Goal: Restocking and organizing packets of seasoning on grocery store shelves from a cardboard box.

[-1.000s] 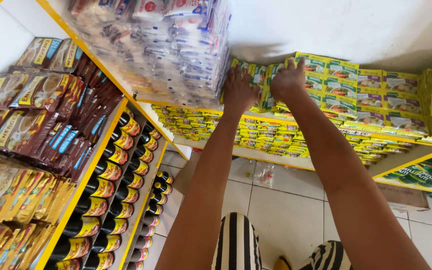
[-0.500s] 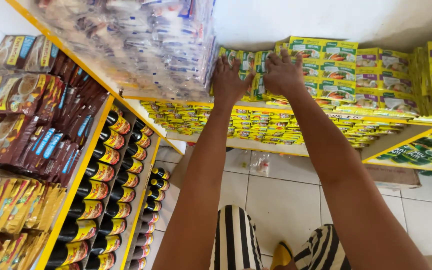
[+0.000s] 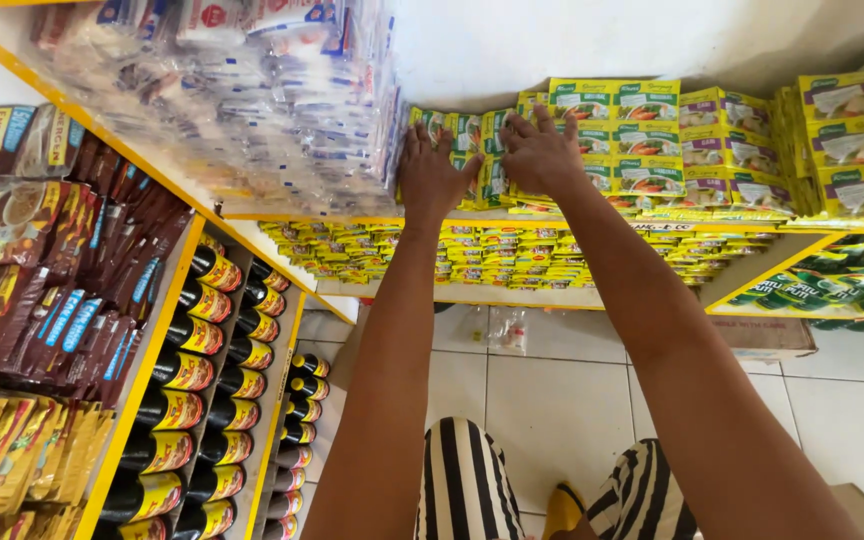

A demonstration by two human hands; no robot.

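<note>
both arms reach up to the top yellow shelf (image 3: 652,226). the left hand (image 3: 432,180) lies flat, fingers spread, on the near end of a row of small yellow-and-green cardboard seasoning boxes (image 3: 467,150), gripping nothing. the right hand (image 3: 542,152) rests just beside it, fingers splayed over the same boxes, pressing rather than grasping. this looks like the squaring-up stage: the stack is being pushed into line against its neighbours. a further move would call for even pressure from both palms so the leaning boxes stand straight.

left of the left hand hang clear plastic bundles of white sachets (image 3: 252,110); below the hands sit flat yellow packets (image 3: 512,255). the palms and the boxes under them are covered, so i cannot tell how far the stack tilts.
</note>
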